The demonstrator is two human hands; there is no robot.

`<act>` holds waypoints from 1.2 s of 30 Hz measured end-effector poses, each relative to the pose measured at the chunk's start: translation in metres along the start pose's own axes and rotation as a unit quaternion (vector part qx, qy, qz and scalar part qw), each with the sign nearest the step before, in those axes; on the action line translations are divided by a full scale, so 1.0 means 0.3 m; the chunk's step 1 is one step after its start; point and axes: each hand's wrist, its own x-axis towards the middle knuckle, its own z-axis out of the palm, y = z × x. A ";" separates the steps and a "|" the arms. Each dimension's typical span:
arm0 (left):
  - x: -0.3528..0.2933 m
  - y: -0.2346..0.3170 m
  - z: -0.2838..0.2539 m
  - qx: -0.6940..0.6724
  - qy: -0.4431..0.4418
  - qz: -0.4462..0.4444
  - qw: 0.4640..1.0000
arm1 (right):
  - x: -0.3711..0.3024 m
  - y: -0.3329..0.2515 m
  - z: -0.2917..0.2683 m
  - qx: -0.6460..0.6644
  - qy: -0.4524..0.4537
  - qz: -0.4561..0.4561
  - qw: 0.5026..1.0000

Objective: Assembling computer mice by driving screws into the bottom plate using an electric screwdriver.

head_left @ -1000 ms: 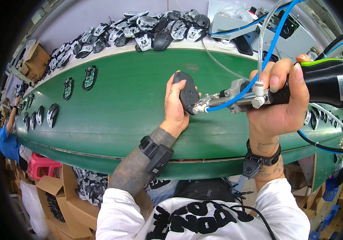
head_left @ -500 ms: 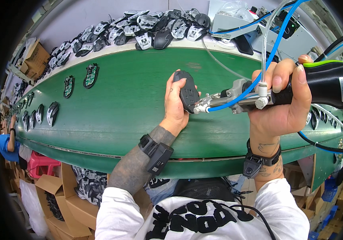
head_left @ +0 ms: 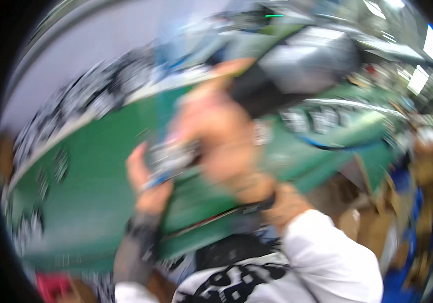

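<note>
Motion smears the whole picture. My right hand is wrapped round the black powered screwdriver, whose thick body slants up to the right. Its silver front end with a blue hose fitting points down-left at my left hand. In my left hand is a dark computer mouse, thumb and fingers around its sides. Blur and the tool's front hide most of the mouse, so I cannot tell whether the tip touches it.
A green conveyor belt runs across under my hands. Blurred circuit boards and mouse shells lie on its left. Shells are heaped on the ledge behind. More parts lie right, near a dark cable. Cardboard boxes stand below.
The view has swung to the right. Both hands appear farther left and lower, and the screwdriver has tilted from nearly level to steeply slanted, its front now over my left hand.
</note>
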 end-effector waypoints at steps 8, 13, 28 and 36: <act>0.077 -0.002 -0.058 0.405 -0.057 0.007 0.912 | 0.020 -0.024 -0.102 0.092 0.070 0.009 0.993; 0.067 0.084 0.019 0.504 -0.114 0.058 0.854 | -0.001 -0.013 -0.226 -0.078 0.122 -0.105 0.984; 0.034 0.033 0.053 0.547 -0.199 0.057 0.811 | -0.101 0.110 -0.409 -0.359 0.138 -0.119 0.915; 0.032 0.071 0.038 0.543 -0.213 0.049 0.811 | -0.122 0.143 -0.423 -0.350 0.091 -0.253 0.897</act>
